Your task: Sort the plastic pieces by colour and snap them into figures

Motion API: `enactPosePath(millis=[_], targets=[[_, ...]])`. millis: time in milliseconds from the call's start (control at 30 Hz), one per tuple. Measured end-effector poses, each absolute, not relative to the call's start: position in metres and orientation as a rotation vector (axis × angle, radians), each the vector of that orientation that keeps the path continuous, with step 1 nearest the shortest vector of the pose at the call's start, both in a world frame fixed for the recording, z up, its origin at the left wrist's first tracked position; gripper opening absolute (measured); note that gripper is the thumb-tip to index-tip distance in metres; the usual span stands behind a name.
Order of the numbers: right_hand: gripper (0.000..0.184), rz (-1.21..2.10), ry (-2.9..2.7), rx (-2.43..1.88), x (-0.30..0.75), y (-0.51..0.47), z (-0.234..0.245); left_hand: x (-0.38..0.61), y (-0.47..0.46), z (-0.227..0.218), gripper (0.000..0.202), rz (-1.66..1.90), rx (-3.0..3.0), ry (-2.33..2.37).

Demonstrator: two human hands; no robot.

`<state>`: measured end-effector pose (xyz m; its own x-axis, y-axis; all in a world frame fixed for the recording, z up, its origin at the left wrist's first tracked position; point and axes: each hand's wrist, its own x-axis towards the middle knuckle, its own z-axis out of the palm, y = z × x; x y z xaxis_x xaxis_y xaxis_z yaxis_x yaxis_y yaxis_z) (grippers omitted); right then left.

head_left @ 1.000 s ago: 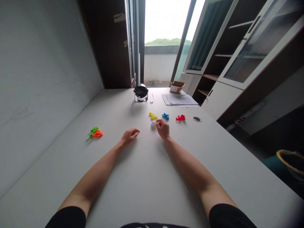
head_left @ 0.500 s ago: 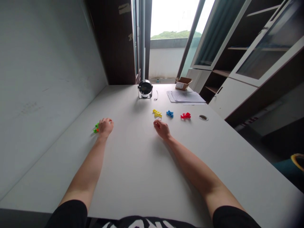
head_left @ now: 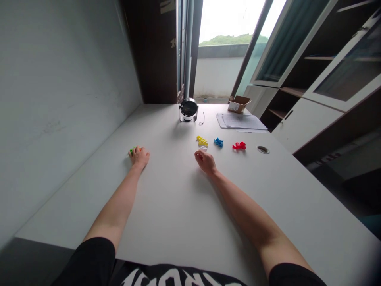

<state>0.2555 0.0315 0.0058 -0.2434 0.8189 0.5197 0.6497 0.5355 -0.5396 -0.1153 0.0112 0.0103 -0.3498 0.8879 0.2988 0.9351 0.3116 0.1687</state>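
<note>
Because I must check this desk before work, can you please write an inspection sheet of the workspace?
Surface: white desk with a round grommet hole near its right side.
Things: yellow plastic piece, blue plastic piece and red plastic piece in a row; small clear piece below them.
Hands: left hand over green and orange plastic pieces, mostly hiding them; right hand curled, just below the clear piece.
Clutter: paper sheets, open cardboard box, round chrome device.
Cables: thin dark wire beside the device.
Surroundings: wall at left, glass-door cabinet at right, window ahead.
</note>
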Motion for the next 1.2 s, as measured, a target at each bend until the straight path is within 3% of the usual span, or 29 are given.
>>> enactPosePath(millis=[600,733,900,1200], targets=[[0.020,0.273,-1.960,-1.225,0.257,0.035,0.003,-0.012,0.069,0.005,0.038,-0.516,-2.415,-2.007],[0.018,0.259,-1.948,-1.160,0.257,0.035,0.003,0.002,0.064,0.012,0.041,-0.596,-2.287,-1.929],[0.016,0.266,-1.944,-1.146,0.257,0.034,0.003,0.003,0.045,0.021,0.049,-0.703,-1.986,-2.155],[0.017,0.216,-1.956,-1.204,0.258,0.032,0.001,-0.004,0.037,0.018,0.022,-0.675,-2.026,-2.184]])
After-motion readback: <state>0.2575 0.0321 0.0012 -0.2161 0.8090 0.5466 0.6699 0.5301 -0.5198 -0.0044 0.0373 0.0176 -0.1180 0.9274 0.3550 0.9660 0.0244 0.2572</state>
